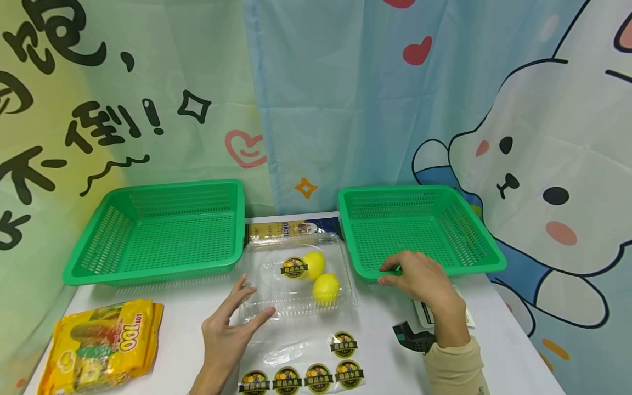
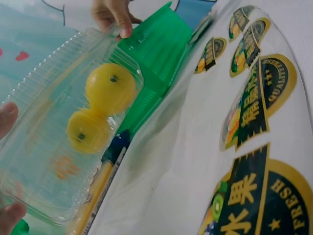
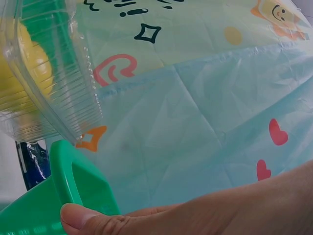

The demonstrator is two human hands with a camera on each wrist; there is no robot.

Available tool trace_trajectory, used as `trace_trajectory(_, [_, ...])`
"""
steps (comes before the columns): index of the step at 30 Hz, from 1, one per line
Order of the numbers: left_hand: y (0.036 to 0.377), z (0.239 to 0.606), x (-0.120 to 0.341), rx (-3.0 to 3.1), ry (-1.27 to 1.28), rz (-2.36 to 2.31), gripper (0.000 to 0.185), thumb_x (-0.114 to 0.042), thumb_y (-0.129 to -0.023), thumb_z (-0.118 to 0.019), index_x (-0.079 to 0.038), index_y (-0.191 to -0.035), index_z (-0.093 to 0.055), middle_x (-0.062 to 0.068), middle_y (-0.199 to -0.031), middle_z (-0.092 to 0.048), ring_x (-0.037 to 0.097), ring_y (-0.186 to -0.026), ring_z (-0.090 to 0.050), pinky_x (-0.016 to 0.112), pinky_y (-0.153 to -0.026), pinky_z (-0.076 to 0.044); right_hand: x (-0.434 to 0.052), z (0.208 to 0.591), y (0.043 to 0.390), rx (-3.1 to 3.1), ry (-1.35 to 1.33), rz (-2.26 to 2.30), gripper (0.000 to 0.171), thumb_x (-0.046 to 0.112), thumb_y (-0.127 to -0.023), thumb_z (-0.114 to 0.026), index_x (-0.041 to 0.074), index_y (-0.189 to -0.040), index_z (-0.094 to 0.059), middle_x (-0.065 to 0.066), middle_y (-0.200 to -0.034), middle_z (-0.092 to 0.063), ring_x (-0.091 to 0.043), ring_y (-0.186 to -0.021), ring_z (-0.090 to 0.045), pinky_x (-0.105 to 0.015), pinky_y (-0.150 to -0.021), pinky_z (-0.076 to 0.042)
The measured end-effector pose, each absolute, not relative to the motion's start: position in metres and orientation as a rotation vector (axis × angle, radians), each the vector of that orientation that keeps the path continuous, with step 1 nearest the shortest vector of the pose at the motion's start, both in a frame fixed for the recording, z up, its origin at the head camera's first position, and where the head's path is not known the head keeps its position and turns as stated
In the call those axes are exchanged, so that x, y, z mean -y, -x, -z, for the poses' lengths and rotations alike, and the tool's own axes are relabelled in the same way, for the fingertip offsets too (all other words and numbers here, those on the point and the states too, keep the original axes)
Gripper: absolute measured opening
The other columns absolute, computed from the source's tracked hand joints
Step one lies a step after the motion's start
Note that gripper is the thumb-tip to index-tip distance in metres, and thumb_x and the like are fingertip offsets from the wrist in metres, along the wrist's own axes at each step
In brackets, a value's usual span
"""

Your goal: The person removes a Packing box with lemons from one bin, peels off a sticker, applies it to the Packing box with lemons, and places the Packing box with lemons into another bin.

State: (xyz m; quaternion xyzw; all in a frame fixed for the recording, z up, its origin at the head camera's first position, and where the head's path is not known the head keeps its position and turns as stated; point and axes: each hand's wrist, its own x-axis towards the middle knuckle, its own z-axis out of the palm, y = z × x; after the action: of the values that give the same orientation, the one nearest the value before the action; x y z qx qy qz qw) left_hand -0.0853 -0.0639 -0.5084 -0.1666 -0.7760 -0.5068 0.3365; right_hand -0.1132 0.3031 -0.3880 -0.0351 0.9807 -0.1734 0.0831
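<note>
A clear plastic fruit box [image 1: 281, 299] with two lemons [image 1: 326, 287] inside sits mid-table, a round black-and-gold label [image 1: 294, 267] on its lid. My left hand [image 1: 232, 323] is at the box's front left corner, thumb and fingers spread apart along its edges. In the left wrist view only its fingertips [image 2: 11, 218] show at the box's side. With thumb and fingers, my right hand [image 1: 419, 277] pinches the near left rim of the right green basket [image 1: 410, 230]. The right wrist view has the thumb [image 3: 80, 218] on that rim.
A sheet of matching labels [image 1: 301, 351] lies in front of the box. To the left are another green basket [image 1: 168, 269] and a yellow snack bag [image 1: 101, 343]. Behind the box is a long yellow-and-blue packet [image 1: 296, 227]. A pale flat item [image 1: 424, 315] lies partly under the right wrist.
</note>
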Motion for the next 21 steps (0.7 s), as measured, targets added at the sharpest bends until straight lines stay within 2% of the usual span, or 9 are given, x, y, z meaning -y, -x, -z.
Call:
trace_trajectory(11, [0.0857, 0.5073, 0.0628, 1.978, 0.441, 1.311, 0.060, -0.008, -0.055, -0.101, -0.008, -0.110, -0.078, 0.021, -0.125, -0.073, 0.013, -0.129, -0.066, 0.015, -0.105, -0.049, -0.3019, 0.3893, 0.1126, -2.934, 0.094, 0.515, 0.023, 0.030, -0.089, -0.084, 0.019, -0.109, -0.082, -0.003, -0.113, -0.078, -0.034, -0.110, -0.069, -0.050, -0.081, -0.057])
trace_trajectory(16, [0.0869, 0.5026, 0.0623, 1.952, 0.464, 1.314, 0.057, -0.014, -0.059, -0.101, -0.007, -0.110, -0.078, 0.025, -0.122, -0.074, 0.014, -0.129, -0.066, 0.018, -0.107, -0.049, -0.3023, 0.3897, 0.1121, -2.936, 0.093, 0.518, 0.024, 0.030, -0.089, -0.084, 0.017, -0.110, -0.082, -0.004, -0.113, -0.078, -0.033, -0.109, -0.069, -0.050, -0.081, -0.057])
trace_trajectory(21, [0.0882, 0.4995, 0.0621, 1.933, 0.477, 1.318, 0.054, -0.023, -0.065, -0.100, -0.006, -0.111, -0.078, 0.023, -0.121, -0.074, 0.015, -0.129, -0.066, 0.019, -0.106, -0.049, -0.3014, 0.3893, 0.1121, -2.937, 0.084, 0.510, 0.024, 0.030, -0.089, -0.084, 0.017, -0.110, -0.082, -0.004, -0.115, -0.078, -0.033, -0.109, -0.069, -0.050, -0.082, -0.057])
